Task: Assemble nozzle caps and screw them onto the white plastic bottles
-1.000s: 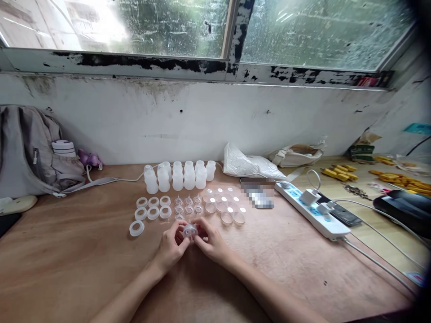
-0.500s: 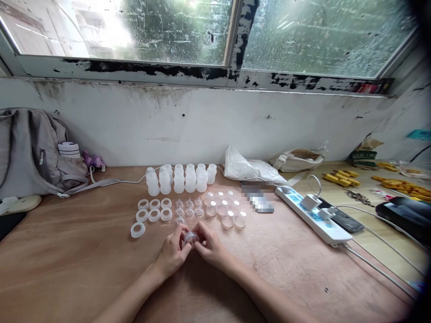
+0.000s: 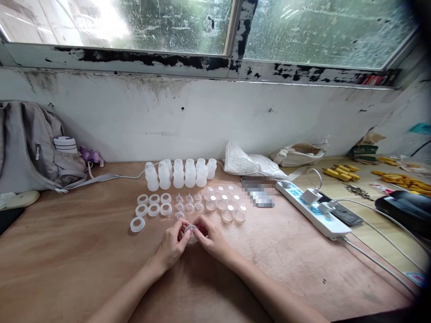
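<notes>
One wooden table fills the lower view, and what seems to matter most on it is that the part lies between the two hands, touching both, with neither hand clearly nearer. The part is see-through and round, so it shows no long axis. Its face looks tipped up, though how steeply I cannot tell.

The left hand is curled inward, pinching the part's left side between thumb and fingers. The right hand mirrors it from the other side, its thumb close to the left one. Both are nearly closed, with just the part's width between them; the fingers hide much of it, and whether it is one piece or two fitted together I cannot tell.

Frosted bottles stand upright in close rows at the far side, well apart from the hands. Clear caps lie beyond the right hand, and seven pale rings beyond and left of the left hand. Seven small discs sit between those groups, the closest just past the left fingertips.
</notes>
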Motion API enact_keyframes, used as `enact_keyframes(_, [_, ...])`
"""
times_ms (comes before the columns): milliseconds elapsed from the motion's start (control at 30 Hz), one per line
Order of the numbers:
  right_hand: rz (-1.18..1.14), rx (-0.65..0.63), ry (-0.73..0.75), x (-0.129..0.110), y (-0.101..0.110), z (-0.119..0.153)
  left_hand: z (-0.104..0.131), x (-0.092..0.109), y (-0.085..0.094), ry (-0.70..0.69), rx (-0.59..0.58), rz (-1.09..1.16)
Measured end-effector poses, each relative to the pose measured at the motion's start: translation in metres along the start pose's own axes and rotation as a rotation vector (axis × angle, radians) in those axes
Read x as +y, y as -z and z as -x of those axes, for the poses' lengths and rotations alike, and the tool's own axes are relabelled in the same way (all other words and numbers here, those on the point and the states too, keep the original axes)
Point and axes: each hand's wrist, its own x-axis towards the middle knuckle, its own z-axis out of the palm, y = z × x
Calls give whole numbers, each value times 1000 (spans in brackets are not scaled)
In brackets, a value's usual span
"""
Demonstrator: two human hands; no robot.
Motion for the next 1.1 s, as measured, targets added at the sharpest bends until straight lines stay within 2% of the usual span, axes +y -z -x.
enact_keyframes(533, [16, 17, 9, 2, -5, 1, -3, 1, 2, 98, 43, 123])
enact_keyframes(1100, [45, 42, -4, 1, -9, 2, -1, -4, -2, -40, 80, -80])
